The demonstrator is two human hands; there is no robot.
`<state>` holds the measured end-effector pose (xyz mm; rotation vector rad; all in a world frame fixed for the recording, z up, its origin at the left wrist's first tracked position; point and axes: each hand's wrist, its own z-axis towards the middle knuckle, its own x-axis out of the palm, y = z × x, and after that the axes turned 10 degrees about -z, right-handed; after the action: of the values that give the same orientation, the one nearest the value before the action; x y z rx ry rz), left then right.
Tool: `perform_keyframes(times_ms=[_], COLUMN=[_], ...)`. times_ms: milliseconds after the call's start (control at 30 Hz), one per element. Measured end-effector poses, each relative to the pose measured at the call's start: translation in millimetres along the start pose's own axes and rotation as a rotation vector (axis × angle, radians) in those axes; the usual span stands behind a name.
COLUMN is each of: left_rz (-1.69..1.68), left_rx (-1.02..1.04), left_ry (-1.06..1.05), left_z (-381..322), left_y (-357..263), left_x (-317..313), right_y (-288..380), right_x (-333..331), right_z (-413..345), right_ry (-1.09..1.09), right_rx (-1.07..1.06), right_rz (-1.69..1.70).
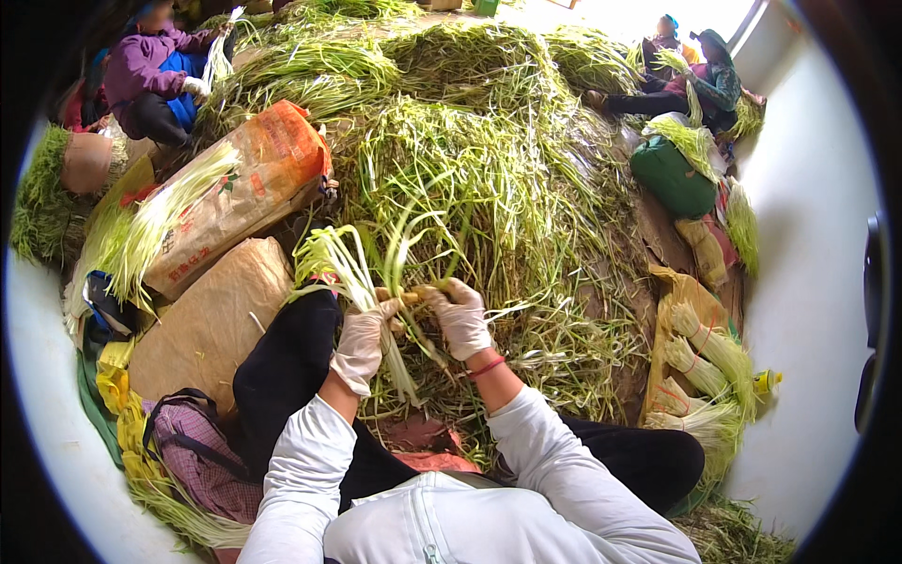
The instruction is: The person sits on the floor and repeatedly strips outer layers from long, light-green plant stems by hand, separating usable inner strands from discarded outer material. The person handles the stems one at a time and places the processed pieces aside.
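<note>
Thin, pale gloves cover both my hands, and the fingertips look bare. A bunch of pale white stalks with yellow-green leaves (359, 282) is gripped in my left hand (363, 342), leaves up and cut ends hanging below the wrist. My right hand (459, 321) is close beside it, fingertips almost meeting the left ones. Between the fingertips is a single greener stalk (416, 328), slanting with its root end down to the right. Right behind my hands rises a big heap of loose, long-leaved green stalks (451, 176), probably garlic greens or chives.
A brown padded sack (211, 317) and a printed woven sack (239, 190) bearing trimmed stalks (176, 204) lie to the left. Tied bundles (694, 366) rest on brown sacking at right, near the white wall (810, 282). Co-workers (158, 77) (705, 84) sit beyond, holding stalks.
</note>
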<state>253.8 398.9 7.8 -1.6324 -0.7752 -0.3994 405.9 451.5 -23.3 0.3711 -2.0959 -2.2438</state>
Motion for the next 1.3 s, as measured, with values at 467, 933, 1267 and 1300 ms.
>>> perform_keyframes(times_ms=[467,933,1267,1300], left_rz=[-0.280,0.083,0.141,0.073], left_rx=[-0.072,-0.075,0.001,-0.001], left_ry=[-0.136,0.074,-0.089,-0.105], left_z=[-3,-12,-4,-2], left_y=[-13,-10,-8,-10], left_x=[7,18,-15,-19], right_y=[13,47,51,53], right_x=[-112,-22,-115,-133], right_z=[4,-25,1,4], right_ry=[0.121,0.356,-0.341,-0.326], right_rx=[0.051,0.116,0.126,0.047], right_rz=[-0.664,0.027,0.422,0.452])
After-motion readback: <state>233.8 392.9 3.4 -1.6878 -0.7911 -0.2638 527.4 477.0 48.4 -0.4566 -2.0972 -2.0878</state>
